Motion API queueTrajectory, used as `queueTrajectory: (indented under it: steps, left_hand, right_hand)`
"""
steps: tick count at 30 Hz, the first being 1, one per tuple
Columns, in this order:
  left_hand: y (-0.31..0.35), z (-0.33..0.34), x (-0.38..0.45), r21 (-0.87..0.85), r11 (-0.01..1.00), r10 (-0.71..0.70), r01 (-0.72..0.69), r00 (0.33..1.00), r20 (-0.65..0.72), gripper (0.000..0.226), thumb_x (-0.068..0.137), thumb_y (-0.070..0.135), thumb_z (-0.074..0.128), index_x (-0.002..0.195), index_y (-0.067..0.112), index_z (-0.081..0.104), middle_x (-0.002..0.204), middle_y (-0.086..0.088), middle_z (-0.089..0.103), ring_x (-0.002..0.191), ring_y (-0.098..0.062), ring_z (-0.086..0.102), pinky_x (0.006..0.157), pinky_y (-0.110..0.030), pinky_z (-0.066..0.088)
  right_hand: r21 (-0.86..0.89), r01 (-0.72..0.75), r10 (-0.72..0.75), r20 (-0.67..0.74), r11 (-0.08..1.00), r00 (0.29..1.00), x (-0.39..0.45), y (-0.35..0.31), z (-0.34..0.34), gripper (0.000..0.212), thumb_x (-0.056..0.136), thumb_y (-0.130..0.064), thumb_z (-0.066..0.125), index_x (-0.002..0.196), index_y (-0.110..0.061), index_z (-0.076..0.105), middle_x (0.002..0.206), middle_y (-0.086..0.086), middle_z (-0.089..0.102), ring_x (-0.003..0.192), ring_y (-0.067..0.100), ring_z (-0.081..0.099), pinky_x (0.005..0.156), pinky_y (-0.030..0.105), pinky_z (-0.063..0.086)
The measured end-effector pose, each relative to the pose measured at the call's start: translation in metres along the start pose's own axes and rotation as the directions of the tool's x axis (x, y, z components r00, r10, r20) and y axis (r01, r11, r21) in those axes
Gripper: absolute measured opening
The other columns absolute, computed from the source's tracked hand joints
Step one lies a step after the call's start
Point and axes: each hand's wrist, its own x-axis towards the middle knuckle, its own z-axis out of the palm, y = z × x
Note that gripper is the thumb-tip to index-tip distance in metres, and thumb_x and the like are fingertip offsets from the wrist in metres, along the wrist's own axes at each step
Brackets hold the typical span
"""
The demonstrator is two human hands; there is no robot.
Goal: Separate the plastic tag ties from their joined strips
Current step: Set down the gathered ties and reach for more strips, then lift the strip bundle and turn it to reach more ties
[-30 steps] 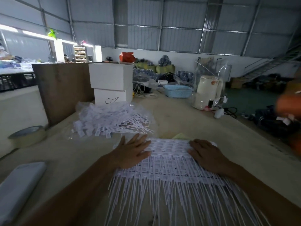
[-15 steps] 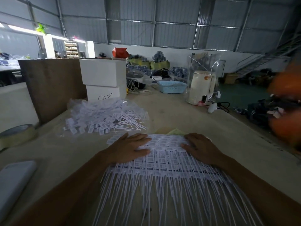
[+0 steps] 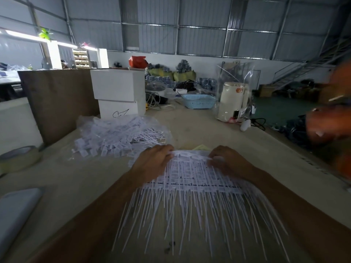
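A stack of joined white tag tie strips [image 3: 191,179] lies on the table in front of me, the tag heads in rows at the far side and the thin tails fanning toward me. My left hand [image 3: 153,164] curls its fingers over the far left corner of the stack and grips it. My right hand [image 3: 226,160] grips the far right corner the same way. The far edge of the stack is lifted a little between both hands. A loose heap of separated tag ties [image 3: 121,137] lies on clear plastic behind and left of my left hand.
Two stacked white boxes [image 3: 117,93] and a brown board [image 3: 58,101] stand behind the heap. A tape roll [image 3: 19,158] and a pale flat object [image 3: 15,211] lie at the left. A white kettle [image 3: 232,101] and blue basket [image 3: 198,101] stand farther back. A person in orange [image 3: 330,126] is at the right.
Both hands lay flat on the tag heads before; now their fingers have curled round the far edge of the stack and raised it slightly. The camera has tilted a little.
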Motion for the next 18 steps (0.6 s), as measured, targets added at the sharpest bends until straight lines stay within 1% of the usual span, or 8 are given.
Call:
queueTrajectory:
  steps: [2, 4, 7, 10, 12, 14, 16, 18]
  left_hand:
    - [0.002, -0.011, 0.007, -0.050, 0.999, -0.011, 0.010, 1.000, -0.022, 0.021, 0.103, 0.033, 0.046, 0.113, 0.019, 0.058, 0.102, -0.002, 0.066, 0.092, -0.024, 0.061, 0.073, -0.033, 0.046]
    - [0.006, -0.026, 0.015, -0.111, 0.994, -0.022, 0.016, 0.998, -0.052, 0.022, 0.102, 0.033, 0.049, 0.111, 0.018, 0.060, 0.100, -0.003, 0.067, 0.088, -0.024, 0.062, 0.074, -0.038, 0.051]
    - [0.013, -0.049, 0.022, -0.171, 0.985, -0.009, -0.010, 0.993, -0.115, 0.022, 0.099, 0.032, 0.052, 0.110, 0.017, 0.064, 0.098, -0.001, 0.068, 0.083, -0.022, 0.062, 0.072, -0.041, 0.052]
    - [0.016, -0.066, 0.025, -0.180, 0.982, 0.022, -0.053, 0.986, -0.167, 0.018, 0.099, 0.025, 0.054, 0.107, 0.014, 0.065, 0.095, -0.001, 0.067, 0.080, -0.020, 0.060, 0.071, -0.040, 0.050]
    - [0.015, -0.071, 0.023, -0.148, 0.988, 0.027, -0.053, 0.985, -0.173, 0.016, 0.099, 0.023, 0.054, 0.106, 0.014, 0.065, 0.095, 0.000, 0.067, 0.081, -0.020, 0.059, 0.072, -0.041, 0.049]
    - [0.013, -0.072, 0.019, -0.115, 0.993, 0.012, -0.033, 0.985, -0.174, 0.019, 0.098, 0.027, 0.052, 0.106, 0.015, 0.065, 0.097, 0.000, 0.068, 0.083, -0.021, 0.060, 0.074, -0.042, 0.050]
    - [0.009, -0.073, 0.014, -0.119, 0.993, -0.013, -0.010, 0.982, -0.189, 0.023, 0.098, 0.029, 0.050, 0.106, 0.014, 0.066, 0.097, 0.000, 0.069, 0.083, -0.020, 0.061, 0.074, -0.042, 0.051]
    - [0.003, -0.072, 0.008, -0.178, 0.984, -0.056, 0.018, 0.977, -0.208, 0.019, 0.097, 0.026, 0.053, 0.104, 0.014, 0.066, 0.095, 0.002, 0.068, 0.082, -0.020, 0.063, 0.073, -0.042, 0.053]
  right_hand:
    - [0.064, -0.110, 0.110, 0.004, 0.992, 0.994, 0.007, 0.005, -0.016, 0.032, 0.095, -0.041, 0.060, 0.089, -0.011, 0.069, 0.086, 0.006, 0.069, 0.082, 0.025, 0.066, 0.074, 0.034, 0.050]
    - [0.125, -0.163, 0.159, 0.035, 0.979, 0.987, 0.014, 0.006, -0.032, 0.026, 0.092, -0.043, 0.065, 0.090, -0.017, 0.067, 0.083, 0.000, 0.068, 0.078, 0.020, 0.064, 0.073, 0.034, 0.050]
    - [0.249, -0.158, 0.160, 0.012, 0.955, 0.987, 0.017, 0.001, -0.058, 0.035, 0.088, -0.052, 0.060, 0.091, -0.018, 0.071, 0.085, 0.000, 0.071, 0.078, 0.018, 0.067, 0.072, 0.033, 0.052]
    - [0.257, -0.214, 0.217, 0.018, 0.942, 0.976, 0.015, 0.008, -0.069, 0.053, 0.094, -0.052, 0.052, 0.090, -0.002, 0.069, 0.087, 0.019, 0.069, 0.081, 0.033, 0.064, 0.069, 0.030, 0.043]
    - [0.284, -0.246, 0.241, 0.050, 0.927, 0.969, 0.011, 0.010, -0.069, 0.055, 0.097, -0.048, 0.052, 0.090, 0.004, 0.067, 0.091, 0.026, 0.068, 0.083, 0.037, 0.064, 0.070, 0.031, 0.045]
    - [0.394, -0.283, 0.277, 0.072, 0.874, 0.958, 0.005, 0.012, -0.068, 0.053, 0.093, -0.050, 0.054, 0.091, 0.001, 0.069, 0.093, 0.024, 0.069, 0.078, 0.026, 0.068, 0.066, 0.026, 0.053]
    - [0.502, -0.332, 0.320, 0.113, 0.799, 0.941, -0.003, 0.015, -0.069, 0.044, 0.087, -0.051, 0.059, 0.094, -0.009, 0.071, 0.094, 0.015, 0.071, 0.077, 0.016, 0.070, 0.064, 0.020, 0.055]
    - [0.586, -0.371, 0.335, 0.174, 0.721, 0.926, -0.011, 0.021, -0.068, 0.034, 0.087, -0.047, 0.064, 0.099, -0.016, 0.071, 0.096, 0.008, 0.074, 0.083, 0.019, 0.072, 0.068, 0.024, 0.057]
